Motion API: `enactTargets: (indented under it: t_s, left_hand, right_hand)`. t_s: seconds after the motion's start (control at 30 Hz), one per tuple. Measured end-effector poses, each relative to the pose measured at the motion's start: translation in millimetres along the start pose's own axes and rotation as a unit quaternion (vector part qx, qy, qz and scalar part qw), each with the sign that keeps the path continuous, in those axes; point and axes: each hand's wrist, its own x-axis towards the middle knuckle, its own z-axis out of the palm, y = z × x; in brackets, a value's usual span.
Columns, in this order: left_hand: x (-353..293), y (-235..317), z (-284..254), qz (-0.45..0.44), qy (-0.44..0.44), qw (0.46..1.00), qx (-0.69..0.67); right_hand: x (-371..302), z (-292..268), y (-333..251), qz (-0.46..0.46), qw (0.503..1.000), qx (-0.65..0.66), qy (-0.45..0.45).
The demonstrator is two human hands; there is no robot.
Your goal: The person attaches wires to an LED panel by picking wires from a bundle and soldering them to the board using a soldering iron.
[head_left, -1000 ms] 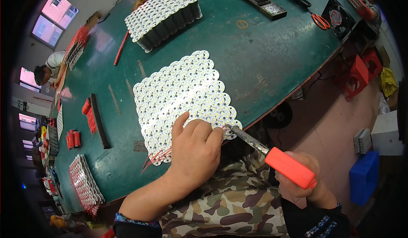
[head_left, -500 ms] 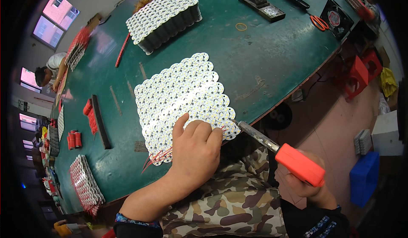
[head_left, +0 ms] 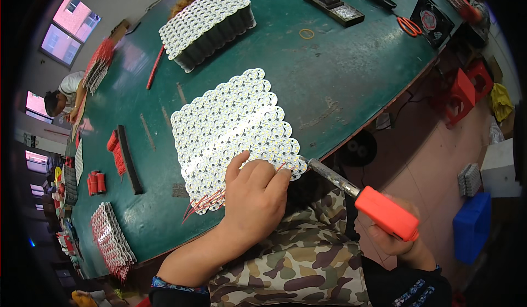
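Observation:
A white sheet of round, scalloped LED boards [head_left: 230,120] lies at the table's near edge, dotted with small yellow and dark parts. My left hand [head_left: 255,192] rests over its near part, fingers bent and closed on thin red wires [head_left: 206,201]. The wires trail out to the left of the hand, and a short end shows by the fingertips on the right. My right hand [head_left: 392,230] grips a soldering iron [head_left: 387,212] by its red-orange handle. Its metal tip is at the sheet's lower right edge; whether it touches cannot be made out.
On the green table [head_left: 296,82] stand a stack of similar boards [head_left: 208,27], a black tray [head_left: 335,8], orange-handled scissors [head_left: 409,27] and a black fan [head_left: 432,20]. Red wire bundles [head_left: 96,182] and another board stack [head_left: 111,235] lie left. A person [head_left: 70,90] bends over the far left side.
The view has shifted slightly. My left hand sits a little farther right and nearer on the sheet. The soldering iron's tip stays by the same edge.

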Motion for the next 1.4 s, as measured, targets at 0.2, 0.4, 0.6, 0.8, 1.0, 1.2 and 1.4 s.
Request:
enactTargets:
  t_s: [0.2, 0.4, 0.6, 0.8, 1.0, 1.2, 1.4]
  left_hand:
    - [1, 1, 2, 0.008, 0.005, 1.0, 0.007]
    - [1, 2, 3, 0.01, 0.003, 1.0, 0.02]
    - [3, 3, 2, 0.013, 0.0, 1.0, 0.025]
    - [3, 5, 2, 0.014, 0.003, 1.0, 0.028]
    - [2, 3, 6, 0.018, 0.014, 0.999, 0.037]
    - [-6, 1, -4, -0.005, -0.019, 0.999, 0.043]
    - [-37, -38, -56, 0.011, 0.056, 0.998, 0.03]
  right_hand:
    - [4, 7, -2, 0.006, 0.998, 0.056, 0.017]
    - [9, 9, -4, 0.002, 0.997, 0.073, 0.014]
    - [6, 7, -3, 0.016, 0.997, 0.079, 0.008]
    - [4, 7, -2, 0.014, 0.998, 0.063, 0.005]
    - [0, 2, -14, 0.09, 0.995, 0.025, 0.044]
    - [1, 3, -11, 0.058, 0.998, 0.016, -0.003]
    - [-29, 9, -8, 0.234, 0.959, 0.15, 0.055]
